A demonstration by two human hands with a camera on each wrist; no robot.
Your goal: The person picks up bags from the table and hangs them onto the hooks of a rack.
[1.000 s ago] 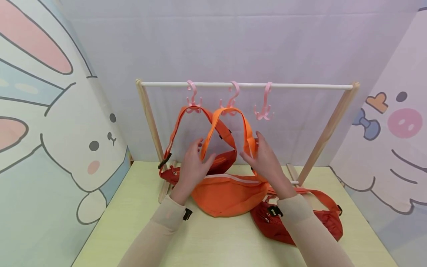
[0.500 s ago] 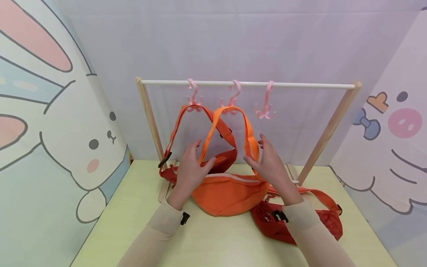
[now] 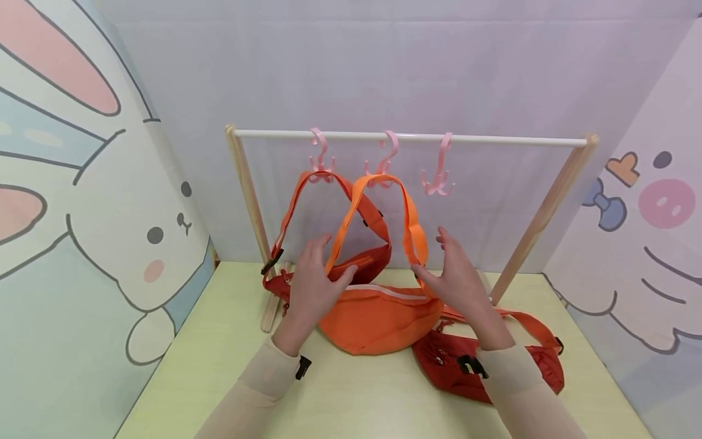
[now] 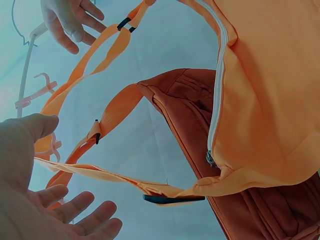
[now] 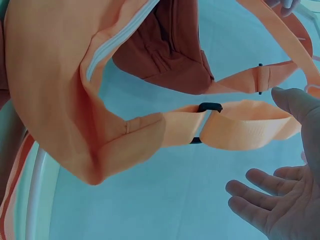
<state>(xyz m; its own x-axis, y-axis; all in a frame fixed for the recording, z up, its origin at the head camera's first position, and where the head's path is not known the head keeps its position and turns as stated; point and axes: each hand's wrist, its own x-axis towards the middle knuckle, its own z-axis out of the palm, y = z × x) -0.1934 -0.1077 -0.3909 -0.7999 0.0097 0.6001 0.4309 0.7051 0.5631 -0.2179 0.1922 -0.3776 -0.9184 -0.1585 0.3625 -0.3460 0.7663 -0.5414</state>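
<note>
An orange waist bag (image 3: 381,323) with a white zipper hangs by its strap (image 3: 415,238) from the middle pink hook hanger (image 3: 382,171). My left hand (image 3: 315,283) is beside the left side of the strap, fingers relaxed and thumb spread, holding nothing. To the right of the strap is my right hand (image 3: 460,283), fingers apart. A gap shows between the right fingers (image 5: 250,195) and the strap in the right wrist view. Behind, a dark red waist bag (image 3: 375,262) hangs from the left pink hook hanger (image 3: 321,161), partly covered by the orange bag and left hand.
A white rail (image 3: 493,139) on wooden legs (image 3: 540,222) carries the hangers; the right pink hanger (image 3: 439,174) bears no bag. Another dark red waist bag (image 3: 450,369) lies on the pale table (image 3: 181,360), partly under my right forearm. Cartoon-printed panels flank the table.
My right hand has moved right, away from the orange strap. My left hand has shifted only slightly. The orange bag keeps hanging in place.
</note>
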